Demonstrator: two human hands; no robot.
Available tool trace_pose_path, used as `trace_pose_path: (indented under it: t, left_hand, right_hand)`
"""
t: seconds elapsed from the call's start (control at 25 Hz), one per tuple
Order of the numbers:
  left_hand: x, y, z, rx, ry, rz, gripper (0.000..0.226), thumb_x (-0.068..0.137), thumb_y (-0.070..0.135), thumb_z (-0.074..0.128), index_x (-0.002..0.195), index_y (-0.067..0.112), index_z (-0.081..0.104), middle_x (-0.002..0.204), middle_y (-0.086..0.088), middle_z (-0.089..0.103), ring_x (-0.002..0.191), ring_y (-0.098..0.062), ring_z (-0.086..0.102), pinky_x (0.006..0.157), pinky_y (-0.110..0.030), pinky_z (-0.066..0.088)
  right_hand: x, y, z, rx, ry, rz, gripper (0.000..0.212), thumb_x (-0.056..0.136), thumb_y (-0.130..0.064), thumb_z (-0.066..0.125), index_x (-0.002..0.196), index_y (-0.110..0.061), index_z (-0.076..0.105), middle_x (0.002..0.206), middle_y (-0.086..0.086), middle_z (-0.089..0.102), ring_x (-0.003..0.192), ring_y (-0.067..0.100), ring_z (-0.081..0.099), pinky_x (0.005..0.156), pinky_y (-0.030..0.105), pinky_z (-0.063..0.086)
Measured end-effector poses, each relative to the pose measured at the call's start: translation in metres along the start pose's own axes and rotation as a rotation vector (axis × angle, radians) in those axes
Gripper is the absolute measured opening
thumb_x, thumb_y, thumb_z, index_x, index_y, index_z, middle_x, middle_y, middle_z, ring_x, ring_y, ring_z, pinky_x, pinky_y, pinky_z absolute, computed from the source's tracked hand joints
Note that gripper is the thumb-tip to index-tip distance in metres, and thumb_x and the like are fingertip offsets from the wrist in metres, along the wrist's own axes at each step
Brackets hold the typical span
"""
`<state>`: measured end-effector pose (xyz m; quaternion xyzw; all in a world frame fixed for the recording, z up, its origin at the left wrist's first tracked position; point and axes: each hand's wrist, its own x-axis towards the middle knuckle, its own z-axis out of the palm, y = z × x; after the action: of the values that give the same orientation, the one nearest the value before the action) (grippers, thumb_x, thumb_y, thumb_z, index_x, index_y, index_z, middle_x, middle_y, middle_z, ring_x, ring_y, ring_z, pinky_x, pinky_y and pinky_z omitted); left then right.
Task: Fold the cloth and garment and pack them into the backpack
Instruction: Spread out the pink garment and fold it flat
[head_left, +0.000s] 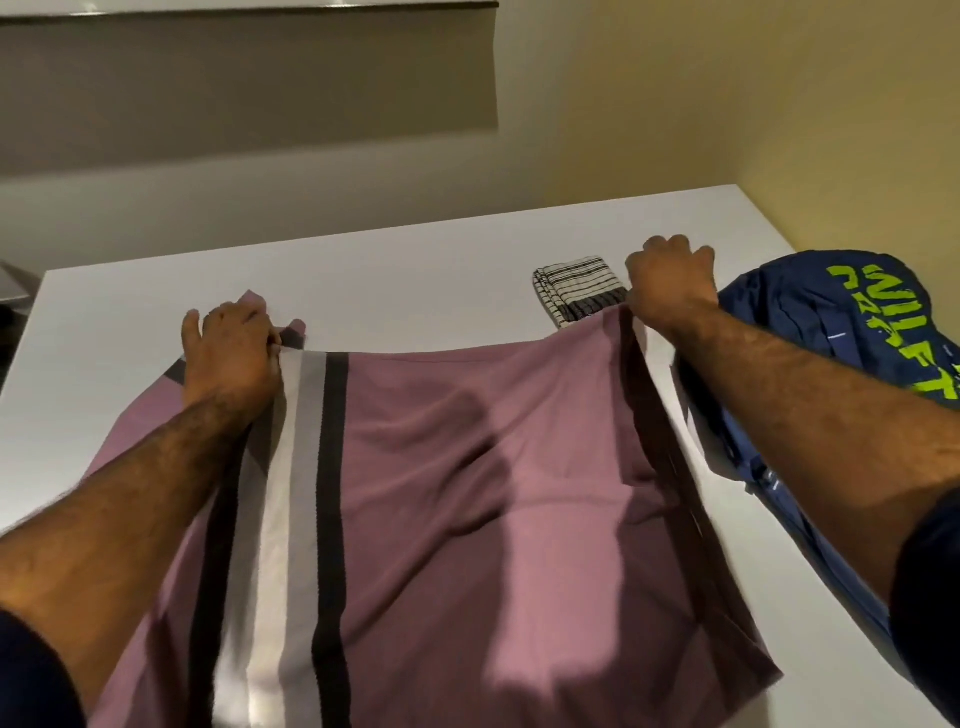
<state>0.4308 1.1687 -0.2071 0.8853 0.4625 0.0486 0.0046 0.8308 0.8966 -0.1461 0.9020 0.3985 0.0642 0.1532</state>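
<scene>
A mauve garment (467, 493) with dark, white and grey stripes lies spread over the white table (389, 270), reaching toward me. My left hand (228, 353) grips its far left edge beside the stripes. My right hand (670, 286) grips its far right corner, lifted slightly off the table. A folded white cloth (576, 286) with thin black lines lies just behind the garment, left of my right hand. The blue backpack (841, 332) with neon-green lettering lies at the right, under my right forearm.
A cream wall rises behind the table and a yellowish wall stands at the right. The table's left edge drops off near a dim object (13, 291) at the far left.
</scene>
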Motion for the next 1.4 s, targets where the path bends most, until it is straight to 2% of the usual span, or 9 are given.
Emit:
trace_pose_path:
  t: [0.12,0.2,0.4,0.56,0.64,0.8,0.92,1.2,1.4]
  left_hand:
    - [-0.02,0.008,0.006,-0.069,0.038,-0.156,0.034,0.1,0.015,0.054,0.132,0.004,0.058,0.151,-0.019,0.045,0.144,-0.038,0.035,0.124,-0.054,0.006]
    - [-0.048,0.015,0.012,-0.131,0.067,-0.158,0.029,0.101,0.016,0.053,0.126,0.004,0.06,0.152,-0.021,0.044,0.144,-0.038,0.035,0.125,-0.059,0.014]
    - [-0.163,0.013,0.011,-0.282,-0.026,-0.01,0.038,0.106,0.029,0.048,0.141,0.015,0.047,0.161,-0.012,0.033,0.15,-0.03,0.028,0.123,-0.058,0.016]
    - [-0.274,-0.011,0.01,-0.196,-0.182,-0.258,0.064,0.103,0.05,0.037,0.157,0.017,0.029,0.168,-0.01,0.018,0.154,-0.035,0.018,0.123,-0.061,0.016]
    - [-0.326,-0.015,0.012,-0.181,-0.224,-0.37,0.07,0.103,0.057,0.029,0.158,0.013,0.025,0.169,-0.014,0.014,0.152,-0.041,0.018,0.121,-0.064,0.019]
    - [-0.39,-0.008,0.01,-0.13,-0.237,-0.456,0.077,0.102,0.061,0.028,0.16,0.01,0.018,0.168,-0.018,0.014,0.152,-0.043,0.018,0.122,-0.061,0.017]
    - [-0.411,0.002,0.001,-0.121,-0.24,-0.501,0.08,0.101,0.056,0.032,0.161,0.008,0.008,0.169,-0.018,0.009,0.154,-0.042,0.014,0.124,-0.059,0.013]
    - [-0.475,0.026,-0.021,-0.132,-0.345,-0.395,0.11,0.086,0.086,0.003,0.162,0.006,-0.003,0.17,-0.015,-0.001,0.157,-0.033,0.006,0.125,-0.057,0.006]
    - [-0.525,0.005,-0.016,-0.068,-0.47,-0.14,0.119,0.079,0.095,0.017,0.161,0.016,-0.015,0.167,-0.001,-0.022,0.156,-0.02,-0.018,0.124,-0.049,-0.013]
  right_hand:
    - [-0.018,-0.021,0.012,0.111,0.195,0.122,0.033,0.089,-0.008,0.058,0.121,-0.01,0.062,0.139,0.015,0.051,0.12,0.037,0.049,0.1,0.052,0.037]
    - [-0.047,-0.04,0.022,0.241,0.248,0.132,0.03,0.091,-0.008,0.055,0.12,-0.01,0.062,0.136,0.015,0.054,0.118,0.036,0.052,0.1,0.052,0.04]
    - [-0.187,-0.086,0.053,0.427,0.086,0.077,0.045,0.101,-0.03,0.046,0.144,-0.016,0.048,0.154,0.013,0.04,0.141,0.033,0.037,0.12,0.054,0.025]
    - [-0.31,-0.11,0.065,0.484,-0.096,-0.043,0.064,0.105,-0.051,0.029,0.162,-0.024,0.018,0.17,0.008,0.007,0.157,0.03,0.006,0.125,0.048,0.001]
    - [-0.351,-0.102,0.072,0.439,-0.119,-0.031,0.062,0.105,-0.049,0.03,0.161,-0.024,0.022,0.169,0.009,0.014,0.155,0.032,0.016,0.123,0.051,0.006]
    - [-0.37,-0.042,0.066,0.552,-0.027,0.369,0.031,0.098,-0.023,0.05,0.127,-0.018,0.06,0.121,0.01,0.064,0.105,0.031,0.06,0.097,0.05,0.044]
    - [-0.369,-0.003,0.059,0.603,-0.103,0.487,0.021,0.1,-0.036,0.053,0.096,-0.018,0.066,0.089,0.004,0.066,0.082,0.026,0.058,0.082,0.043,0.037]
    - [-0.408,0.031,0.063,0.605,-0.426,0.518,0.035,0.094,-0.051,0.061,0.075,-0.022,0.066,0.074,-0.001,0.066,0.078,0.026,0.058,0.086,0.042,0.032]
    - [-0.414,0.026,0.056,0.645,-0.422,0.498,0.018,0.092,-0.032,0.069,0.098,-0.016,0.073,0.087,0.008,0.065,0.085,0.03,0.053,0.082,0.04,0.026]
